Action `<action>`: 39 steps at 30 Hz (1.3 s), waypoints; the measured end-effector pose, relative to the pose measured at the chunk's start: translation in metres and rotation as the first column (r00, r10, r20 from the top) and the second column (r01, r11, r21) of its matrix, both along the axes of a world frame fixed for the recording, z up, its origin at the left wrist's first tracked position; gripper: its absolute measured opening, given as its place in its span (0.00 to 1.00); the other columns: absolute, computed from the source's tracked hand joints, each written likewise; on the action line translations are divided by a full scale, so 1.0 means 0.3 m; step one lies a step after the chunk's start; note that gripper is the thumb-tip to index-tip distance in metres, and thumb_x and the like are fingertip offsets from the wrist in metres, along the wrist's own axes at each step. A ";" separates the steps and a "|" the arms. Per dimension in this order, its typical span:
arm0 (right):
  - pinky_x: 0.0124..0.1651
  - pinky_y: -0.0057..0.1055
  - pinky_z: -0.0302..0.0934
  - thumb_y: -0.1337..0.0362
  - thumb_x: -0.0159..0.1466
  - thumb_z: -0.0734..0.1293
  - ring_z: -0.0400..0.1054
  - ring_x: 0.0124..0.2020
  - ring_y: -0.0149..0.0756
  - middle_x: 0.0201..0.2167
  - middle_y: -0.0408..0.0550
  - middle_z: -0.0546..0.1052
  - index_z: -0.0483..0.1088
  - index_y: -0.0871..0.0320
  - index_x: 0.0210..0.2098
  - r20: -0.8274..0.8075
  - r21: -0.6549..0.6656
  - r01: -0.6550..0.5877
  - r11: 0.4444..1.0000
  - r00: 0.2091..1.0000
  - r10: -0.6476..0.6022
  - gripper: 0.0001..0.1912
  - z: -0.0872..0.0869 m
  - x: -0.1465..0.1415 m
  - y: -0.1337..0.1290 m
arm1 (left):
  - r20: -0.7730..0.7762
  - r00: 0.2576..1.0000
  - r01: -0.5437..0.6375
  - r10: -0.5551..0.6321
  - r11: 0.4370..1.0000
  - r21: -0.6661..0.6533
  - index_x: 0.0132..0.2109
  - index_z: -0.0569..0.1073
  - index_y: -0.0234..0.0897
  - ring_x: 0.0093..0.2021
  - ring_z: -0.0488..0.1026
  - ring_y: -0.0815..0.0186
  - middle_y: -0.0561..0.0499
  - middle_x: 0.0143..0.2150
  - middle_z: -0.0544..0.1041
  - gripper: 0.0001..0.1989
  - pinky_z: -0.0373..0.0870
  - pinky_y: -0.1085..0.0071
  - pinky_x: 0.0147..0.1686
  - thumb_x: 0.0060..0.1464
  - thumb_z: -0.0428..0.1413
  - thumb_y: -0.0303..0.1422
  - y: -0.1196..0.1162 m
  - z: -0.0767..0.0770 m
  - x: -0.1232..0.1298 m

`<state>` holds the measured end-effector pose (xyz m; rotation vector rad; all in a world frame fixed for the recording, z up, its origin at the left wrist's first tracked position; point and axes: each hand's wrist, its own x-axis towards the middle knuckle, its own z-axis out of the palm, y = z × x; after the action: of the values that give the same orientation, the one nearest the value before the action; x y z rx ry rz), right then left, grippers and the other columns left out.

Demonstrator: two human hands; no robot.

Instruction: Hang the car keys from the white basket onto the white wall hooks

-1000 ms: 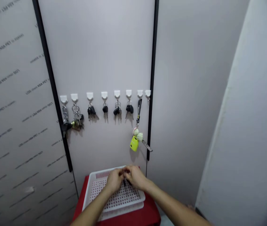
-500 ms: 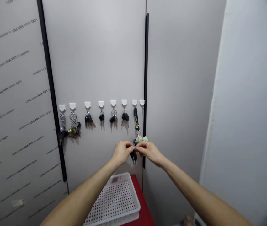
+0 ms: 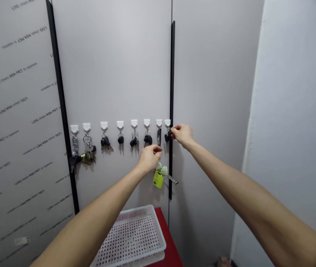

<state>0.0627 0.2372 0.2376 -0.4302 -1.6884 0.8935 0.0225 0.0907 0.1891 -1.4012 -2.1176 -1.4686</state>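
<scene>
My right hand (image 3: 182,134) is raised beside the rightmost white hook (image 3: 167,122), its fingers pinched on a small bunch of black-headed keys (image 3: 168,135) just under that hook. Lower and to the left, my left hand (image 3: 150,157) has its fingers closed at the bottom of a black strap (image 3: 159,137), which hangs from the neighbouring hook. What its fingertips grip is partly hidden. Below them dangle a yellow-green tag (image 3: 158,179), a pale green checked bow (image 3: 162,169) and a black-and-white strip (image 3: 172,179).
Several more key bunches hang on white hooks to the left, including black-headed keys (image 3: 120,139) and a brass-coloured bunch (image 3: 88,156). Black vertical handles (image 3: 172,74) edge the grey door. A white perforated basket (image 3: 138,233) stands below on a red surface (image 3: 168,237).
My hands have moved apart. The right one rose to the rightmost hook with black keys; the left one moved up onto the strap. The yellow-green tag now shows fully.
</scene>
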 end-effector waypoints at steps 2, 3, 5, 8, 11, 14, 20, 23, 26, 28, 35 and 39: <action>0.20 0.25 0.57 0.71 0.44 0.60 0.59 0.13 0.26 0.08 0.38 0.63 0.63 0.61 0.16 0.013 0.019 0.057 0.998 0.998 -0.058 0.03 0.007 -0.026 0.021 | -0.006 1.000 -0.018 0.017 1.000 -0.023 0.30 0.70 0.35 0.23 0.66 0.73 0.52 0.26 0.72 0.09 0.62 0.77 0.27 0.39 0.48 0.26 -0.011 -0.012 -0.012; 0.22 0.26 0.57 0.71 0.44 0.60 0.60 0.13 0.26 0.08 0.38 0.62 0.63 0.61 0.15 0.018 0.025 0.075 0.997 0.997 -0.075 0.03 0.007 -0.038 0.030 | -0.009 1.000 -0.024 0.024 0.999 -0.029 0.30 0.70 0.34 0.23 0.66 0.73 0.52 0.26 0.72 0.09 0.62 0.76 0.27 0.39 0.48 0.26 -0.015 -0.018 -0.020; 0.24 0.27 0.57 0.72 0.43 0.60 0.60 0.14 0.26 0.08 0.38 0.62 0.63 0.61 0.16 0.037 0.043 0.111 0.993 0.993 -0.112 0.03 0.002 -0.052 0.046 | -0.017 0.999 -0.032 0.031 0.999 -0.031 0.30 0.70 0.34 0.24 0.66 0.72 0.52 0.25 0.72 0.09 0.62 0.76 0.28 0.39 0.48 0.27 -0.021 -0.028 -0.037; 0.26 0.28 0.56 0.71 0.43 0.60 0.60 0.15 0.26 0.09 0.38 0.63 0.63 0.61 0.17 0.071 0.072 0.138 0.988 0.987 -0.143 0.03 -0.016 -0.048 0.056 | -0.016 1.000 -0.026 0.026 0.999 -0.028 0.30 0.70 0.35 0.25 0.66 0.72 0.52 0.25 0.71 0.09 0.61 0.76 0.28 0.39 0.48 0.27 -0.029 -0.047 -0.062; 0.29 0.28 0.55 0.69 0.44 0.59 0.60 0.17 0.27 0.13 0.40 0.65 0.64 0.61 0.18 0.074 0.134 0.197 0.971 0.975 -0.208 0.03 -0.050 -0.020 0.033 | -0.014 0.999 -0.043 0.043 0.998 -0.034 0.30 0.69 0.34 0.25 0.64 0.72 0.53 0.24 0.69 0.08 0.60 0.76 0.28 0.38 0.48 0.27 -0.042 -0.082 -0.086; 0.28 0.27 0.54 0.67 0.46 0.58 0.58 0.19 0.27 0.15 0.41 0.64 0.66 0.61 0.25 0.013 0.219 0.262 0.940 0.962 -0.272 0.08 -0.108 0.011 -0.040 | 0.021 0.994 -0.106 0.106 0.994 -0.031 0.35 0.67 0.34 0.23 0.62 0.73 0.56 0.20 0.65 0.13 0.59 0.77 0.26 0.37 0.50 0.27 -0.066 -0.120 -0.109; 0.21 0.23 0.52 0.69 0.48 0.56 0.51 0.14 0.24 0.14 0.35 0.61 0.43 0.56 0.52 -0.107 0.256 -0.239 0.937 0.956 0.273 0.32 -0.173 0.071 -0.279 | 0.089 0.995 0.000 -0.032 0.941 0.339 0.54 0.41 0.37 0.20 0.58 0.77 0.61 0.19 0.59 0.35 0.58 0.80 0.26 0.38 0.48 0.24 -0.138 -0.054 -0.079; 0.18 0.24 0.51 0.68 0.48 0.56 0.49 0.14 0.23 0.17 0.36 0.62 0.34 0.50 0.53 -0.250 0.240 -0.349 0.906 0.880 0.405 0.36 -0.138 0.103 -0.353 | 0.017 0.984 0.145 -0.175 0.867 0.477 0.54 0.36 0.41 0.20 0.56 0.78 0.61 0.20 0.60 0.38 0.57 0.81 0.25 0.39 0.49 0.25 -0.159 0.030 -0.017; 0.17 0.24 0.49 0.69 0.48 0.57 0.48 0.13 0.23 0.16 0.35 0.61 0.34 0.47 0.52 -0.256 0.260 -0.448 0.855 0.822 0.509 0.37 -0.109 0.114 -0.366 | -0.007 0.963 0.234 -0.271 0.818 0.526 0.54 0.37 0.43 0.18 0.55 0.79 0.60 0.21 0.61 0.37 0.57 0.81 0.23 0.39 0.49 0.24 -0.156 0.074 0.028; 0.16 0.23 0.49 0.70 0.48 0.57 0.48 0.13 0.23 0.15 0.34 0.59 0.34 0.46 0.52 -0.242 0.288 -0.495 0.820 0.791 0.563 0.37 -0.105 0.112 -0.357 | -0.018 0.947 0.278 -0.320 0.791 0.545 0.54 0.38 0.44 0.18 0.55 0.79 0.61 0.20 0.60 0.37 0.56 0.81 0.22 0.39 0.49 0.23 -0.146 0.075 0.039; 0.17 0.23 0.49 0.69 0.49 0.58 0.49 0.13 0.23 0.13 0.33 0.57 0.39 0.50 0.52 -0.235 0.264 -0.401 0.878 0.856 0.461 0.34 -0.126 0.086 -0.298 | 0.016 0.958 0.236 -0.288 0.814 0.530 0.54 0.41 0.44 0.18 0.56 0.79 0.62 0.18 0.59 0.37 0.57 0.81 0.23 0.38 0.49 0.23 -0.105 0.036 -0.004; 0.21 0.24 0.53 0.63 0.49 0.58 0.53 0.15 0.23 0.16 0.38 0.62 0.60 0.60 0.41 -0.185 0.130 -0.080 0.988 0.977 0.103 0.19 -0.139 0.043 -0.183 | 0.157 0.986 0.001 -0.059 0.938 0.348 0.51 0.52 0.36 0.23 0.62 0.76 0.53 0.27 0.67 0.30 0.60 0.77 0.27 0.38 0.51 0.28 -0.063 0.009 -0.074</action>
<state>0.0756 0.1823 0.1959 -0.1785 -1.5854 0.8645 0.0004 0.0717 0.1917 -1.2207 -1.8071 -1.9178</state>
